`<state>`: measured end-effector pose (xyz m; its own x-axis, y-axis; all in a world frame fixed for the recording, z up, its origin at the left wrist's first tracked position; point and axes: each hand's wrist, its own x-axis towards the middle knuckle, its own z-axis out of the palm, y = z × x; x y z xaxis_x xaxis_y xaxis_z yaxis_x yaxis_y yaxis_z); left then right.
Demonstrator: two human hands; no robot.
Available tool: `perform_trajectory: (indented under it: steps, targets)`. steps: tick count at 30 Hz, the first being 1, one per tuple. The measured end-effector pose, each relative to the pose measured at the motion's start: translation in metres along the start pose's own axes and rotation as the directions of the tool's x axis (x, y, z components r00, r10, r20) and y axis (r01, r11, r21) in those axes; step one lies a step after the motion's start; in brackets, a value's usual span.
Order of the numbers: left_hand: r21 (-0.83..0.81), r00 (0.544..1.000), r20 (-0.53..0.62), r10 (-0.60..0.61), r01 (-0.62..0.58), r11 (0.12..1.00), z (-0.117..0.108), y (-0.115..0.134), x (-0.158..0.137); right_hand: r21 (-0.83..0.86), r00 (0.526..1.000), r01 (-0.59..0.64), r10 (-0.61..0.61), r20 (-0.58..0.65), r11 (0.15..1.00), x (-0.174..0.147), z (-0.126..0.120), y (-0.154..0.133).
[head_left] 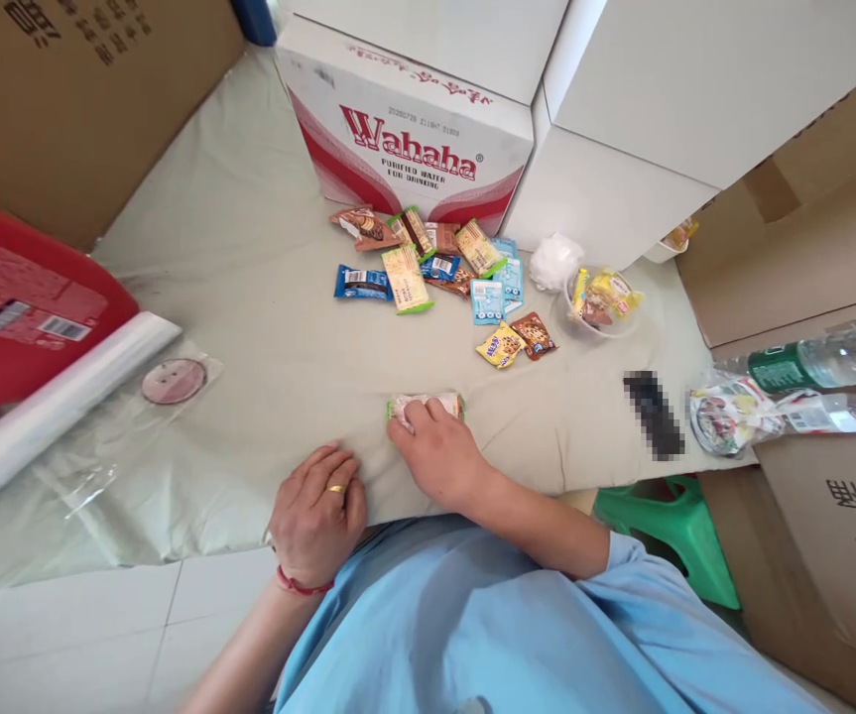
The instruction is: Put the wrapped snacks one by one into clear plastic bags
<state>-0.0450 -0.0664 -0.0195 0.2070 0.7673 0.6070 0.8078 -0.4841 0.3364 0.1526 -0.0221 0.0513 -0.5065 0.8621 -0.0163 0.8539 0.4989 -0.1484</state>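
My right hand (443,454) is closed over a small wrapped snack packet (455,404) with green edges, near the front of the cloth-covered table. The fingers cover most of that packet. To its left, my left hand (318,516) rests palm down at the table's front edge, with fingers lying on the cloth and nothing visible in them. Beyond both hands lies a loose group of snack packets: pale bars with green ends (408,280), a blue packet (363,283), a brown packet (365,228), light-blue sachets (488,301), a yellow packet (501,345) and a brown cookie packet (535,336).
A clear bowl (630,325) of snacks stands at right, beside a white crumpled bag (556,261). Behind is a Wahaha carton (405,139). A red container (26,297) and plastic film roll (62,412) are left; a pixelated dark object (655,415), bottles (844,359) and green stool (695,535) right.
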Motion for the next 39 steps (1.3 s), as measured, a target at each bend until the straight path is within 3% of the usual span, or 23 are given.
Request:
perform_trajectory:
  steps: [4, 7, 10, 15, 16, 19, 22, 25, 27, 30, 33, 36, 39]
  targets:
    - [0.03, 1.0, 0.023, 0.002, -0.003, 1.0, 0.0, 0.0, -0.003, 0.131, 0.979, -0.012, 0.038, -0.199, 0.991, -0.018, -0.011, 0.025]
    - [0.055, 0.999, 0.039, 0.005, -0.007, 0.998, -0.001, 0.001, -0.003, 0.34, 0.887, -0.06, 0.207, -0.413, 0.939, -0.033, -0.032, 0.07]
    - [0.073, 0.999, 0.035, 0.003, -0.006, 0.997, 0.0, 0.002, -0.002, 0.477, 0.776, -0.159, 0.408, -0.481, 0.865, -0.047, -0.066, 0.146]
    - [0.092, 1.0, -0.015, 0.025, -0.024, 0.995, 0.003, 0.003, -0.003, 0.438, 0.598, -0.408, 0.597, -0.535, 0.801, -0.058, -0.127, 0.292]
    - [0.095, 0.999, -0.025, 0.035, -0.032, 0.995, 0.003, 0.002, -0.004, 0.404, 0.599, -0.454, 0.607, -0.522, 0.794, -0.056, -0.136, 0.314]
    - [0.1, 0.998, -0.039, 0.048, -0.044, 0.994, 0.004, 0.002, -0.005, 0.28, 0.706, -0.552, 0.619, -0.343, 0.785, -0.043, -0.148, 0.353]
    - [0.11, 0.997, -0.059, 0.049, -0.043, 0.993, 0.004, 0.001, -0.004, 0.131, 0.818, -0.55, 0.564, -0.114, 0.825, -0.024, -0.137, 0.357]
    - [0.123, 0.996, -0.065, 0.055, -0.047, 0.991, 0.004, 0.001, -0.004, 0.043, 0.861, -0.509, 0.508, 0.02, 0.86, -0.012, -0.114, 0.349]
    - [0.125, 0.996, -0.06, 0.059, -0.051, 0.991, 0.004, 0.002, -0.003, -0.023, 0.875, -0.483, 0.482, -0.036, 0.875, -0.011, -0.099, 0.344]
    - [0.125, 0.996, -0.06, 0.058, -0.05, 0.991, 0.005, 0.004, -0.003, -0.162, 0.894, -0.429, 0.393, -0.214, 0.889, -0.017, -0.083, 0.339]
    - [0.091, 0.999, -0.032, 0.013, -0.01, 0.996, 0.002, 0.003, 0.0, -0.262, 0.903, -0.413, 0.354, -0.245, 0.872, -0.022, -0.078, 0.333]
    - [-0.041, 0.991, 0.088, -0.102, 0.106, 0.994, -0.007, -0.002, 0.011, -0.293, 0.918, -0.389, 0.341, -0.203, 0.873, -0.02, -0.086, 0.329]
    - [-0.138, 0.947, 0.205, -0.246, 0.277, 0.951, -0.016, -0.01, 0.025, -0.243, 0.895, -0.405, 0.328, -0.301, 0.881, -0.006, -0.101, 0.331]
